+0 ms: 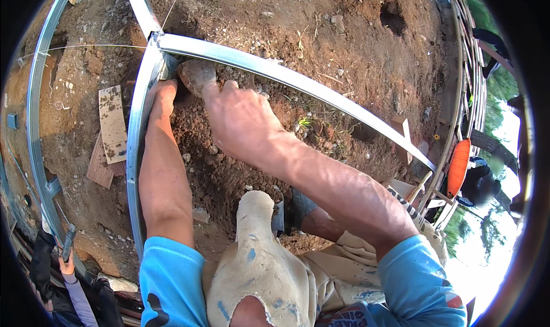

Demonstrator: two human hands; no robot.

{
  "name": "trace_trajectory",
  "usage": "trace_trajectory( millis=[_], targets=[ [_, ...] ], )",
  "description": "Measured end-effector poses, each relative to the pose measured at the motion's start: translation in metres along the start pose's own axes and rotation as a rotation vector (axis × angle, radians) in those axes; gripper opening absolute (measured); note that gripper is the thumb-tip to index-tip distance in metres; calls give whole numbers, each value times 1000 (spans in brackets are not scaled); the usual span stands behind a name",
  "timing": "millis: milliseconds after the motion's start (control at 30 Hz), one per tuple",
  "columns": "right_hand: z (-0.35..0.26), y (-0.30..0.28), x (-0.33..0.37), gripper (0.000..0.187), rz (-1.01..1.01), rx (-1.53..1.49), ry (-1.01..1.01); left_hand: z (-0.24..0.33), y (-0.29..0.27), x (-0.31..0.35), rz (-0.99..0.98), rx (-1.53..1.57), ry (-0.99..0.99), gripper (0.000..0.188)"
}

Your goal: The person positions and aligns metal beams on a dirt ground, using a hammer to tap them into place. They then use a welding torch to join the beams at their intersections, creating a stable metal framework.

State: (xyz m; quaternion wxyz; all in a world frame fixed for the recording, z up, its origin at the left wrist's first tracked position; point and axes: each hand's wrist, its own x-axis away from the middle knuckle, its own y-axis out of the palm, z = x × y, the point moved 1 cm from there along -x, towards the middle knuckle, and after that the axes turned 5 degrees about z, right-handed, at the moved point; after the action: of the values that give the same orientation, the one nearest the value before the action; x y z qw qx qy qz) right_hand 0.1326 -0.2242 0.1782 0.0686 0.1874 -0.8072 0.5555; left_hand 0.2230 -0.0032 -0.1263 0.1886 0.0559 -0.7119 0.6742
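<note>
Here, right hand [240, 115] curled; left hand [165, 93] outstretched.

sunlit dirt ground [355, 46], wooden slats [462, 106] at right, green foliage [499, 95], white glare [484, 275]

A crossbeam [298, 81] is running across the ground [355, 52] toward its right edge, meeting a side beam [135, 155] coming toward the near edge. Inside their angle, the left hand [165, 96] is sitting just beside the side beam, the right hand [243, 118] farther right, a held piece [197, 77] at its fingers. Boards [113, 125] are lying between the side beam and an outer beam [35, 109]; a hole [393, 18] is opening beyond the crossbeam.
</note>
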Motion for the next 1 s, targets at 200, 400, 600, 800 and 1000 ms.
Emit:
trace_trajectory(
  millis=[200,400,600,800,1000],
  targets=[
    [-34,14,-65,22,-194,52,39,12,12,9,5,1010,-593,27],
    [-53,32,-99,24,-262,2,151,10,-1,13,-45,1096,-620,31],
    [-43,67,-103,27,-225,-241,385,12,17,3,-75,1184,-654,36],
    [-19,100,-102,36,-80,-343,467,15,11,1,-96,1219,-683,36],
    [3,104,-105,34,-116,-391,401,12,-24,2,-287,891,-538,29]
  ],
)
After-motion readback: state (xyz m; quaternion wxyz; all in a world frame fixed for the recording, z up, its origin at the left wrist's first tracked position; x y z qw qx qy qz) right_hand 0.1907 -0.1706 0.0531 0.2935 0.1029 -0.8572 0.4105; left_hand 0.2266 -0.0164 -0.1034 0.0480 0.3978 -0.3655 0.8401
